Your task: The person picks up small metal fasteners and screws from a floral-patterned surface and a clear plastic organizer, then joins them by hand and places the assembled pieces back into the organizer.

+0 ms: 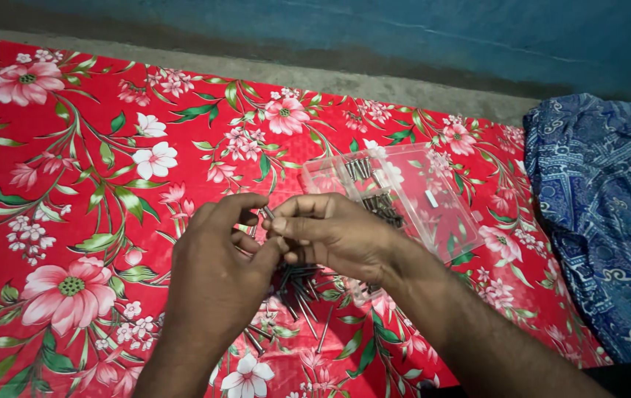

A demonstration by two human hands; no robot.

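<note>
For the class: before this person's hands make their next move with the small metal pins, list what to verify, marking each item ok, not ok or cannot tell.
1. A pin is pinched between both hands: the left hand and right hand meet fingertip to fingertip on a small pin: ok.
2. Loose pins lie in a pile below the hands on the floral cloth: ok.
3. Clear plastic box is open: ok.
4. Box compartments already hold pins: ok.
5. How many pins the fingers hold: cannot tell.
6. Blue patterned fabric lies clear of the box: ok.
</note>
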